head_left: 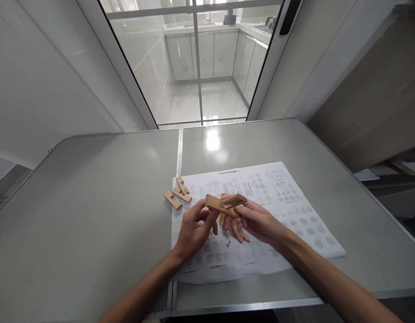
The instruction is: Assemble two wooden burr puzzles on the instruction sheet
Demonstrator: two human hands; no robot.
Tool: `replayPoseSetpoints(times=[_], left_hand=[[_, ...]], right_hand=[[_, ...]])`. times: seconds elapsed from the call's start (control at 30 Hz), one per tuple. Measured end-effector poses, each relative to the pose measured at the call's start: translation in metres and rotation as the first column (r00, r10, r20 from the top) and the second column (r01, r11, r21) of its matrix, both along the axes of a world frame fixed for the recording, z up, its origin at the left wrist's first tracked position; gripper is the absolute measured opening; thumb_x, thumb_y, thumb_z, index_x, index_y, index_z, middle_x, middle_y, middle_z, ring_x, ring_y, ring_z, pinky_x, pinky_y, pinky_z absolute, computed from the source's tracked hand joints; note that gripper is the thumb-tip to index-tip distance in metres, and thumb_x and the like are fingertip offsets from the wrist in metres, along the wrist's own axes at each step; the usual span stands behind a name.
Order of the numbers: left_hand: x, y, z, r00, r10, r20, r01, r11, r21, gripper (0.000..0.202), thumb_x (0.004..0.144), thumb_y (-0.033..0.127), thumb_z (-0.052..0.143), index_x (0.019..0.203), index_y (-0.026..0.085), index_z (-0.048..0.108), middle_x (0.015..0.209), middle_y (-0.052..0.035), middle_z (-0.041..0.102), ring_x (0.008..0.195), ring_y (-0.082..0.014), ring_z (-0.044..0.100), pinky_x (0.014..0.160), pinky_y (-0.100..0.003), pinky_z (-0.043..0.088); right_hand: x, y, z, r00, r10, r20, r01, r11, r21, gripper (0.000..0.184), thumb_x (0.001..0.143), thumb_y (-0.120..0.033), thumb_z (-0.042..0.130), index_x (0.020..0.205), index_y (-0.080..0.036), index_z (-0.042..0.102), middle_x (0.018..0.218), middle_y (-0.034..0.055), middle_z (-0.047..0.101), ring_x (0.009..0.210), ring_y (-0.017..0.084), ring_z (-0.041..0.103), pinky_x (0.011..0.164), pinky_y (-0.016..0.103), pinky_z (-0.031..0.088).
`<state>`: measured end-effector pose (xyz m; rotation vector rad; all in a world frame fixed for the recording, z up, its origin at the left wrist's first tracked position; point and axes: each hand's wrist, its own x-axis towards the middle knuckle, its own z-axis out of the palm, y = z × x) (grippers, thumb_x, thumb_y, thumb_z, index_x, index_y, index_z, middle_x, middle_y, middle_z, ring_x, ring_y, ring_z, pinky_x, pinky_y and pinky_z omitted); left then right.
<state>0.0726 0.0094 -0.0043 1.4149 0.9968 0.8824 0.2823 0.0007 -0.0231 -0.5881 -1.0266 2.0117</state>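
My left hand (196, 231) pinches the left end of a notched wooden puzzle piece (214, 202) just above a printed sheet. A second wooden puzzle piece (237, 200) crosses it at an angle, gripped by my right hand (254, 218) between thumb and fingers. The two pieces touch where they cross; whether they interlock I cannot tell. Some more wood (222, 219) shows below them, partly hidden by my fingers. Left of my hands lie several loose notched pieces (174, 200) near the sheet's left edge.
Beneath my hands the white instruction sheet (288, 255) carries rows of small printed diagrams and a handwritten tick. It lies on a grey table (127, 215) with a metal seam (179, 152). Beyond the far edge stands a glass door (197, 63); wooden shelving (372, 98) is at right.
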Motion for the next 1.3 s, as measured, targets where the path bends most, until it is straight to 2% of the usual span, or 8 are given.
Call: replayPoseSetpoints(times=[0.13, 0.23, 0.37, 0.6, 0.77, 0.97, 1.1, 1.3], left_hand=[[0.001, 0.002, 0.003, 0.996, 0.087, 0.020, -0.085, 0.992, -0.090, 0.030, 0.099, 0.048, 0.061, 0.104, 0.019, 0.060, 0.072, 0.0035, 0.062, 0.044, -0.0074, 0.056, 0.043, -0.020, 0.038], [0.003, 0.005, 0.006, 0.989, 0.135, 0.062, -0.128, 0.986, -0.106, 0.031, 0.099, 0.049, 0.060, 0.106, 0.019, 0.058, 0.088, 0.0002, 0.067, 0.044, -0.0050, 0.053, 0.042, -0.020, 0.038], [0.004, 0.006, 0.008, 0.983, 0.166, 0.079, -0.158, 0.982, -0.103, 0.030, 0.100, 0.049, 0.058, 0.101, 0.019, 0.055, 0.094, -0.0005, 0.067, 0.045, -0.0031, 0.050, 0.043, -0.019, 0.039], [0.001, 0.005, 0.006, 0.986, 0.146, 0.081, -0.141, 0.988, -0.060, 0.027, 0.103, 0.047, 0.053, 0.102, 0.020, 0.053, 0.090, 0.0018, 0.061, 0.046, -0.0030, 0.048, 0.044, -0.020, 0.038], [0.000, 0.004, 0.003, 0.987, 0.136, 0.089, -0.133, 0.990, -0.043, 0.028, 0.104, 0.047, 0.051, 0.098, 0.020, 0.052, 0.088, 0.0029, 0.057, 0.048, -0.0033, 0.045, 0.047, -0.020, 0.038], [-0.001, 0.003, 0.003, 0.991, 0.108, 0.077, -0.102, 0.992, -0.072, 0.032, 0.103, 0.052, 0.052, 0.100, 0.020, 0.054, 0.069, 0.0059, 0.047, 0.053, -0.0082, 0.041, 0.052, -0.022, 0.037], [-0.002, 0.004, 0.011, 0.996, 0.036, 0.076, -0.032, 0.997, -0.064, 0.034, 0.101, 0.052, 0.056, 0.098, 0.018, 0.060, 0.082, -0.0013, 0.059, 0.077, -0.0151, 0.057, 0.076, -0.027, 0.048], [-0.003, 0.002, 0.013, 0.970, -0.176, 0.170, 0.205, 0.964, -0.171, 0.033, 0.098, 0.050, 0.062, 0.100, 0.017, 0.064, 0.099, -0.0072, 0.067, 0.097, -0.0215, 0.066, 0.090, -0.033, 0.050]], right_hand=[[-0.001, -0.002, 0.001, 0.916, -0.304, 0.261, 0.281, 0.952, 0.122, 0.026, 0.106, -0.043, 0.051, 0.121, -0.023, 0.059, 0.079, 0.0002, 0.068, 0.052, 0.011, 0.058, 0.052, 0.026, 0.047], [-0.001, -0.002, 0.004, 0.683, -0.548, 0.482, 0.366, 0.829, 0.424, 0.017, 0.104, -0.039, 0.055, 0.109, -0.025, 0.063, 0.088, 0.0020, 0.068, 0.069, 0.016, 0.062, 0.064, 0.032, 0.052], [0.002, -0.002, 0.006, 0.484, -0.703, 0.522, 0.122, 0.644, 0.755, 0.032, 0.093, -0.031, 0.068, 0.123, -0.027, 0.060, 0.122, 0.0094, 0.064, 0.111, 0.028, 0.062, 0.095, 0.047, 0.054], [0.007, 0.002, -0.003, 0.484, -0.633, 0.604, -0.185, 0.601, 0.777, 0.084, 0.079, -0.043, 0.084, 0.150, -0.032, 0.040, 0.146, 0.0118, 0.051, 0.139, 0.037, 0.044, 0.113, 0.059, 0.043], [0.007, 0.002, -0.002, 0.488, -0.620, 0.614, -0.118, 0.651, 0.750, 0.076, 0.081, -0.037, 0.082, 0.147, -0.034, 0.044, 0.142, 0.0086, 0.057, 0.134, 0.034, 0.052, 0.110, 0.057, 0.048], [0.013, 0.005, -0.003, 0.553, -0.647, 0.525, 0.267, 0.734, 0.625, 0.070, 0.080, -0.043, 0.084, 0.141, -0.032, 0.052, 0.143, 0.0094, 0.058, 0.131, 0.032, 0.058, 0.115, 0.057, 0.044], [0.022, 0.009, -0.002, 0.717, -0.562, 0.412, 0.401, 0.817, 0.415, 0.065, 0.085, -0.048, 0.080, 0.141, -0.031, 0.052, 0.149, 0.0110, 0.056, 0.140, 0.030, 0.051, 0.118, 0.053, 0.042], [0.029, 0.009, 0.006, 0.893, -0.378, 0.245, 0.329, 0.919, 0.217, 0.077, 0.079, -0.072, 0.072, 0.141, -0.030, 0.053, 0.151, 0.0142, 0.057, 0.142, 0.037, 0.051, 0.117, 0.061, 0.039]])
